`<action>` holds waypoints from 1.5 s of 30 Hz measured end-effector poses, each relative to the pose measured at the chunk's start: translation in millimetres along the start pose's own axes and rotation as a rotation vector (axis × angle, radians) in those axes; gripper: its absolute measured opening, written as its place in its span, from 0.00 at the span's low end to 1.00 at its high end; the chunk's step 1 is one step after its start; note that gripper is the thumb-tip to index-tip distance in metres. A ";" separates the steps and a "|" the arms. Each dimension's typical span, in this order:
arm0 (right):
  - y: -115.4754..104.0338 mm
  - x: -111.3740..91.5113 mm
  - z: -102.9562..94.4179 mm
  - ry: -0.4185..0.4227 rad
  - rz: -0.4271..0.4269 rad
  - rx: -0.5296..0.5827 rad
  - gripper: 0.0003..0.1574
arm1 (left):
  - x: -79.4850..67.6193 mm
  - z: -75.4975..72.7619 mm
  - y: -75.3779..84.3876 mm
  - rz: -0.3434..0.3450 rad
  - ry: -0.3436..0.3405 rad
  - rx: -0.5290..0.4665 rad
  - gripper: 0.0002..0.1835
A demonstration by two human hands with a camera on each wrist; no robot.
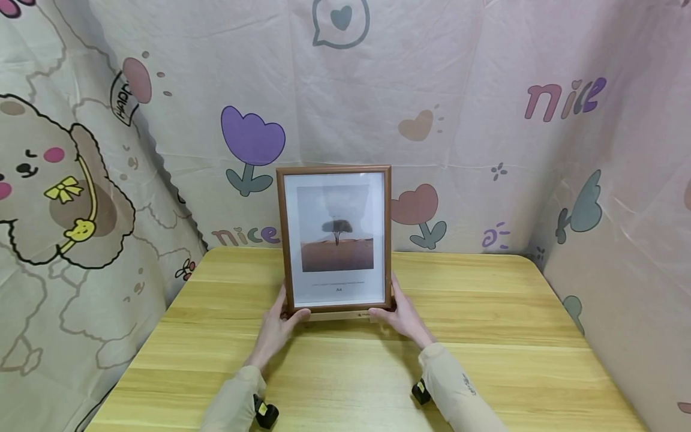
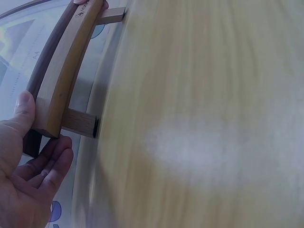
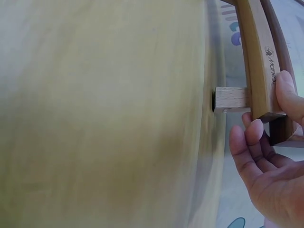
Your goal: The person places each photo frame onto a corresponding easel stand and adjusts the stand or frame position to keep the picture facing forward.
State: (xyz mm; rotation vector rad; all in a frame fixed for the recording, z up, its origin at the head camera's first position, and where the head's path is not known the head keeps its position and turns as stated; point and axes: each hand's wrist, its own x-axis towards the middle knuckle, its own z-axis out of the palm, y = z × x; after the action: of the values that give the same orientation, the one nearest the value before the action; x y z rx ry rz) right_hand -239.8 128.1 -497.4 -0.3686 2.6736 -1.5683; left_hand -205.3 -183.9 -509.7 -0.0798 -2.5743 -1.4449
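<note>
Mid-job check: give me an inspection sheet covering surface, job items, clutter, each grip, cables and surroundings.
Surface: wooden table, light with visible grain; a glare patch shows in the left wrist view.
Job items: framed tree picture, facing the person; wooden strip along its bottom edge, two short pieces jutting from the strip.
Clutter: nothing seen.
Left grip: left hand holds the lower left corner.
Right grip: right hand holds the lower right corner.
Cables: a thin dark line beside the table's left edge, possibly a cable; cannot tell.
Surroundings: patterned cloth behind and on both sides.
</note>
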 end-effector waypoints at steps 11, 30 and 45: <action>5.0 -2.0 -3.9 0.018 0.007 0.008 0.71 | 0.6 9.0 -0.8 0.021 0.018 -0.005 0.52; 10.4 -9.1 -11.2 0.033 0.036 0.000 0.72 | 2.0 22.9 4.5 0.020 0.034 -0.040 0.51; 15.8 -14.5 -16.4 0.048 0.087 0.054 0.72 | 2.5 32.8 10.0 0.002 0.018 -0.046 0.50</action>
State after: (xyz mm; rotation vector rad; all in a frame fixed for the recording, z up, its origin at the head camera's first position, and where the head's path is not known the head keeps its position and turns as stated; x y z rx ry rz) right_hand -230.9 152.7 -504.4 -0.2132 2.6367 -1.6406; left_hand -210.8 -150.9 -517.5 -0.0752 -2.5263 -1.4975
